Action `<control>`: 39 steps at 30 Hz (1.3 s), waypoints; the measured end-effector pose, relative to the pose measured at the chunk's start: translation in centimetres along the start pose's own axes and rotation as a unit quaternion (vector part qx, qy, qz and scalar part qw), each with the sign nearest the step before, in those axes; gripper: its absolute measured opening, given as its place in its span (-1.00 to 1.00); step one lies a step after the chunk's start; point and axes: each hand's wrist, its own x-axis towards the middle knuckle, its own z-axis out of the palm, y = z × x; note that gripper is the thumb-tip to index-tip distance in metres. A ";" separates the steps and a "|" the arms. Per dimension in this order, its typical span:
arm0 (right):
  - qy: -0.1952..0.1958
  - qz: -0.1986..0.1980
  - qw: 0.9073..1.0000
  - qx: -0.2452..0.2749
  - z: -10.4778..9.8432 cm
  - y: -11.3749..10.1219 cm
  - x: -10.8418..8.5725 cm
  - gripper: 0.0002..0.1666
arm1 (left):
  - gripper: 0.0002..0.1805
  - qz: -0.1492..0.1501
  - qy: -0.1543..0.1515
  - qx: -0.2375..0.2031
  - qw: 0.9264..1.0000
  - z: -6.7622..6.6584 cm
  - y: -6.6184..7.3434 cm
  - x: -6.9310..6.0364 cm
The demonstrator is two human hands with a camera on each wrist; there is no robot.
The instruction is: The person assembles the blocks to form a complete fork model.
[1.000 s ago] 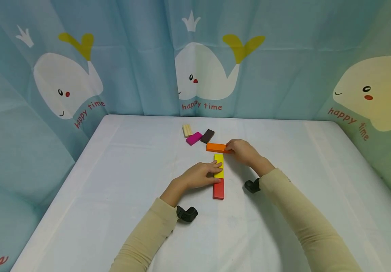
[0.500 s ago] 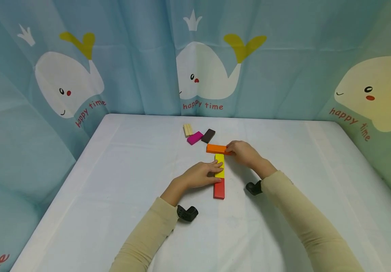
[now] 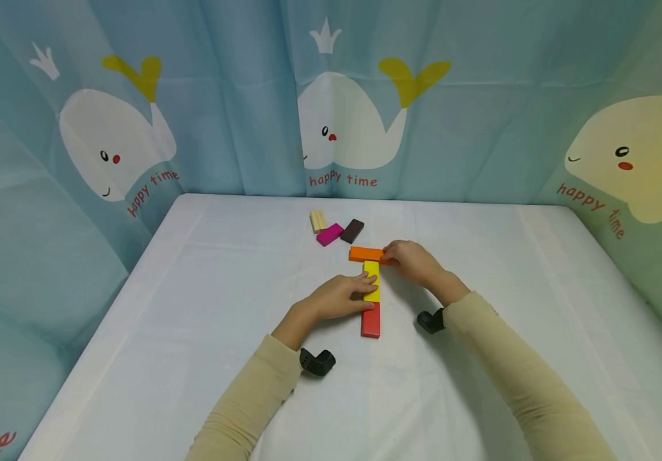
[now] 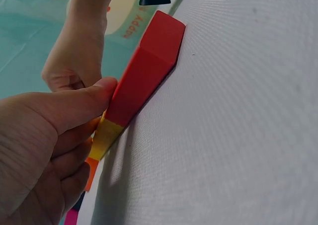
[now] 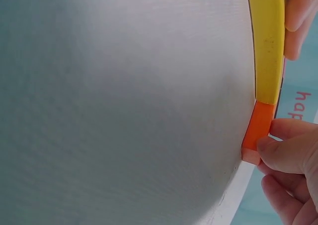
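Observation:
My right hand (image 3: 414, 262) pinches the right end of an orange block (image 3: 362, 254), which lies crosswise at the far end of a yellow block (image 3: 372, 296). In the right wrist view the orange block (image 5: 257, 125) meets the yellow block (image 5: 270, 46) with no visible gap. A red block (image 3: 371, 324) continues the line toward me, end to end with the yellow one. My left hand (image 3: 337, 297) rests on this pair, fingers extended over the yellow block. In the left wrist view its thumb touches the red block (image 4: 144, 68).
Beyond the orange block lie a dark brown block (image 3: 352, 231), a magenta block (image 3: 330, 234) and some cream pieces (image 3: 317, 221). They sit on a white-covered table (image 3: 221, 275), with a blue whale-print curtain (image 3: 239, 128) hanging behind. Each wrist carries a black device (image 3: 317, 362).
My right hand has drawn the orange block slightly nearer, up against the far end of the yellow block. My left hand has stayed in place on the yellow and red blocks.

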 end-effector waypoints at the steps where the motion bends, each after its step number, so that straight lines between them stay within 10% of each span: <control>1: 0.000 0.001 1.000 0.001 0.0 0.0 0.0 -0.79 | -0.47 0.001 0.001 0.000 1.000 0.0 0.0 0.0; 39: 0.008 -0.009 1.000 0.009 -0.4 -0.5 -0.4 -0.81 | -0.48 0.005 0.005 0.007 1.000 0.0 -0.2 0.0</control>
